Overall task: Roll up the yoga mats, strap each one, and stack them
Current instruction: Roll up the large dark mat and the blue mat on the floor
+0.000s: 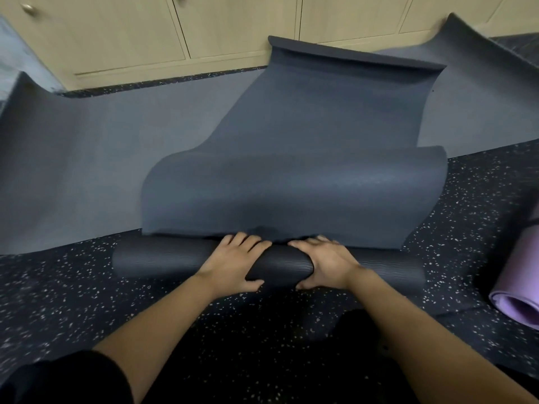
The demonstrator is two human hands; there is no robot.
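The grey yoga mat roll (163,259) lies on the floor (87,301), its middle clasped in the grip of left hand (233,262) and right hand (323,263). The buckled slack (291,176) ahead should be flattened, and the ends kept square.

speckled floor (73,287), grey mats (291,126), purple roll (522,287)

I read the grey mat (291,135) as matt foam, finely ribbed on its roll. The floor (87,290) looks like speckled rubber, the cabinets (116,33) smooth pale wood, the purple mat (522,272) matt.
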